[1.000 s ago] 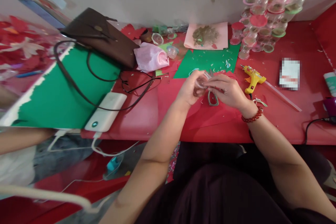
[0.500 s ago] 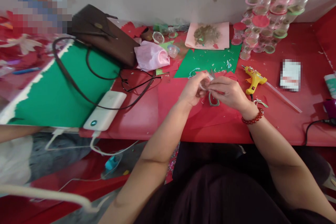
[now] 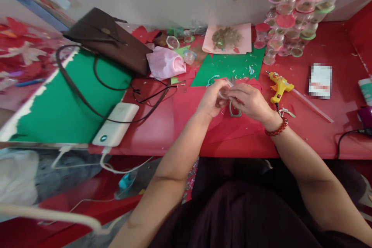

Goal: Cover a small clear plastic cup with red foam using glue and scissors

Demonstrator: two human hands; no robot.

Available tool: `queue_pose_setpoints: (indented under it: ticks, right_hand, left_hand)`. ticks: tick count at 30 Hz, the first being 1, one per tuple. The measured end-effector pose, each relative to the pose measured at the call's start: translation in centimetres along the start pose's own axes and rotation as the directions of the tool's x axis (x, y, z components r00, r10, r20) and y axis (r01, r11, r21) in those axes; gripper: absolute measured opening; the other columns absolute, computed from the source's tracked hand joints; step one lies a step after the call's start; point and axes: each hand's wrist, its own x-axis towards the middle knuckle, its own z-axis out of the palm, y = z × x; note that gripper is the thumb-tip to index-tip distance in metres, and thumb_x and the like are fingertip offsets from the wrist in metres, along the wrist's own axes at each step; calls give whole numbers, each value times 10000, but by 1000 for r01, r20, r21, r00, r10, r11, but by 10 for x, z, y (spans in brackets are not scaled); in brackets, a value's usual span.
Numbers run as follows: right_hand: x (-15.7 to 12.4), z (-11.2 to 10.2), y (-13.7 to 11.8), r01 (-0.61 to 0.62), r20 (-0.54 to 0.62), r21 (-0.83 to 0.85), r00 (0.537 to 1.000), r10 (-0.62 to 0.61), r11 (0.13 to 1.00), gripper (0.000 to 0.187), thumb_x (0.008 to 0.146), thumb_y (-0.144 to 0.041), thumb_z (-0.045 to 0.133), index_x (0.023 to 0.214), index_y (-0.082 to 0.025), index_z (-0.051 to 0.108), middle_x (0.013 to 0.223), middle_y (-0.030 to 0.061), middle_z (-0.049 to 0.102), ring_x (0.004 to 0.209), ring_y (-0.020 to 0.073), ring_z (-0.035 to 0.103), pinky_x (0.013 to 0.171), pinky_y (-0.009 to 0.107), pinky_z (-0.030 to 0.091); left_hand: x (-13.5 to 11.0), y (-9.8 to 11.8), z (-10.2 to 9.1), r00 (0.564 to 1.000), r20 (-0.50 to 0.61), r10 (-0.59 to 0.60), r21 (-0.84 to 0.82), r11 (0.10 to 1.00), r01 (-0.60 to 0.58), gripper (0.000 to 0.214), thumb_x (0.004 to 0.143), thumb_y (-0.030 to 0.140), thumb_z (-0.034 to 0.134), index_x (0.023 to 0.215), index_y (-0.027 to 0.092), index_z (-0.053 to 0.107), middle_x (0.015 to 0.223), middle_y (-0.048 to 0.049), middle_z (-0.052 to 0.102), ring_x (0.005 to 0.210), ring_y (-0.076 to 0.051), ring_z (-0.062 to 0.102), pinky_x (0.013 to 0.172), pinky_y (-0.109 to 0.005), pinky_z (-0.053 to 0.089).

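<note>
Both my hands meet over a sheet of red paper (image 3: 232,128) on the red table (image 3: 319,131). My left hand (image 3: 211,100) is closed around a small clear plastic cup (image 3: 223,92). My right hand (image 3: 250,102), with a red bead bracelet at the wrist, pinches at the cup's rim; what its fingers hold is too small to make out. Grey-handled scissors (image 3: 235,110) lie on the paper just under my hands.
A yellow glue gun (image 3: 278,85) lies right of my hands, a stack of small lidded cups (image 3: 290,15) behind it. Green paper (image 3: 232,68), a pink cloth (image 3: 165,64), a brown bag (image 3: 113,42), a white power bank (image 3: 116,124) and a large green sheet (image 3: 66,100) lie leftward.
My hands stay together on the cup with only slight finger movement. The arm at the lower left edge has gone from view.
</note>
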Motion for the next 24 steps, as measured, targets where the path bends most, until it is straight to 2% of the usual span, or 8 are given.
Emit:
queue_pose_setpoints:
  ticks: [3, 6, 11, 18, 21, 24]
  right_hand:
    - [0, -1, -1, -50, -50, 88, 997, 54, 995, 250, 1031, -177, 505, 1083, -207, 748, 1111, 85, 750, 1063, 201, 717, 940, 380, 623]
    - [0, -3, -5, -72, -36, 118, 996, 76, 990, 238, 1006, -178, 547, 1102, -213, 762, 1142, 88, 750, 1088, 209, 718, 961, 385, 620]
    - [1, -4, -5, -41, -7, 68, 999, 41, 997, 257, 1023, -186, 525, 1011, -212, 780, 1107, 83, 751, 1013, 195, 725, 892, 358, 632]
    - [2, 1, -2, 56, 1, -51, 998, -56, 997, 299, 1063, -191, 440, 1066, -175, 738, 1105, 116, 735, 1027, 209, 707, 899, 384, 628]
    - [0, 5, -1, 45, -10, -98, 999, -46, 994, 295, 1066, -199, 427, 1071, -184, 722, 1127, 114, 727, 1043, 214, 699, 905, 402, 620]
    - [-1, 5, 1, -8, -54, -98, 999, 3, 995, 269, 1065, -213, 431, 1060, -202, 699, 1123, 106, 715, 1054, 215, 686, 912, 410, 605]
  left_hand:
    - [0, 2, -1, 999, 2, 32, -7, 999, -32, 199, 822, 266, 586, 648, 176, 548, 533, 56, 487, 356, -11, 328, 351, -164, 174]
    - [0, 1, -3, 998, -13, 67, 22, 998, -66, 187, 810, 266, 597, 653, 180, 544, 538, 57, 484, 361, -16, 336, 356, -170, 184]
    - [2, -3, -3, 994, -37, 107, 52, 993, -105, 188, 805, 252, 621, 656, 186, 528, 565, 54, 491, 380, -22, 361, 369, -170, 181]
    - [1, -3, -1, 996, -44, 75, 21, 997, -74, 225, 812, 216, 600, 615, 186, 494, 543, 56, 436, 379, -22, 337, 370, -164, 182]
    - [-2, 0, 2, 997, -31, 67, -15, 998, -68, 254, 805, 213, 623, 605, 182, 469, 546, 63, 411, 383, -12, 323, 372, -154, 184]
    - [-5, 2, 3, 999, 6, 45, -38, 998, -44, 197, 794, 209, 614, 632, 182, 504, 537, 66, 408, 378, -16, 319, 363, -157, 178]
